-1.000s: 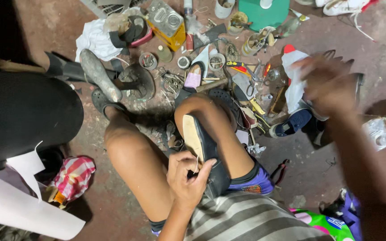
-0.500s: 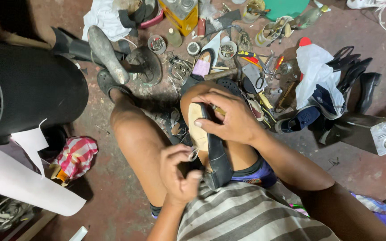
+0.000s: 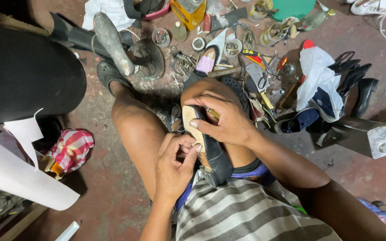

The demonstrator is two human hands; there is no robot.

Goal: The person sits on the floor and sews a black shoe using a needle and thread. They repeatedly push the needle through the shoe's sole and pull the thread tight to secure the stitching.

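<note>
Black shoe (image 3: 211,151) propped sole-up on the right knee, at picture centre. Right hand (image 3: 226,120) clamped over its toe end from 2 o'clock, fingers wrapped across the tan sole, a thin tool seeming to peep out under the palm. Left hand (image 3: 173,167) at 7 o'clock of the shoe, fingertips pinched narrow at the sole's edge by the heel; whether anything sits between them, cannot tell. Striped shirt (image 3: 242,214) directly below, hemming in the near side. Left thigh just beside at 9 o'clock, bare floor (image 3: 99,187) beyond it toward a striped cloth bundle (image 3: 70,149). Farther at 10 o'clock, a big black drum (image 3: 36,76) with a white sheet (image 3: 14,174) leaning below. At 12 o'clock, thick clutter: iron last (image 3: 112,42), hammer (image 3: 222,71), scissors (image 3: 264,76), tins, a yellow can (image 3: 188,13). At 2 o'clock, a white bag (image 3: 318,73) and dark shoes (image 3: 358,85). Open floor only at 4 o'clock, right of the forearm.
</note>
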